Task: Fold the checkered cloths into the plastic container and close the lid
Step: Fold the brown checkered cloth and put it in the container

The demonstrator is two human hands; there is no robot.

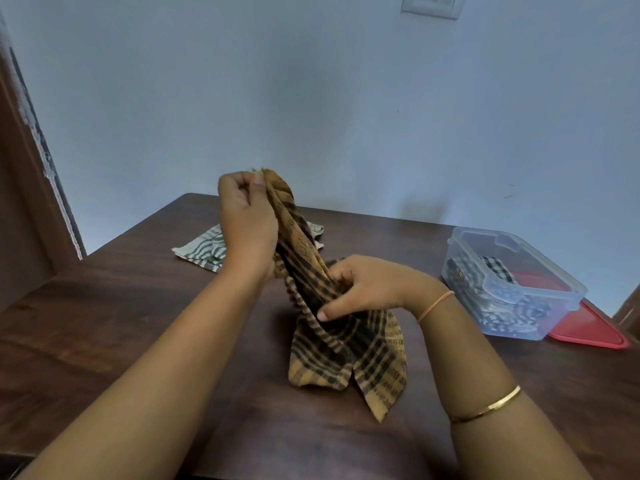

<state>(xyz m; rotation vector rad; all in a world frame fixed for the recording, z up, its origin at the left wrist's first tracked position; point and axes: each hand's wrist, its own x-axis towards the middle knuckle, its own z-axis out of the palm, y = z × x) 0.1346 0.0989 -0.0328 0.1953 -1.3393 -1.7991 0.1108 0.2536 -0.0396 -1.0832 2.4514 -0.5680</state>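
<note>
Two bare forearms reach in from the bottom edge of the frame over a dark wooden surface [138, 323]. The right forearm wears a gold bangle [485, 405] and, at the wrist, a thin orange band [436, 306].

At lower centre the bottom end of an orange-and-black checkered cloth [346, 351] rests on the surface. From there it rises, bunched lengthwise, up and to the left. The right grip [367, 289], at the centre of the frame, grasps the cloth at its middle, with fingers and thumb curled round the gathered fabric. Higher and further left, the left grip [247, 223] pinches the cloth's top end between thumb and fingers, holding it well above the surface.

At right, well apart from both, stands the clear plastic container [568, 299], open. Folded checkered cloths [498, 306] lie inside it. The red lid [588, 327] lies flat at its right side. Whether the container stands partly on the lid cannot be told.

Behind the left wrist a green-and-white checkered cloth [204, 249] lies flat on the surface, near its far edge. Beyond is a pale blue wall [311, 98], with a switch plate [431, 5] at the top of the frame.
</note>
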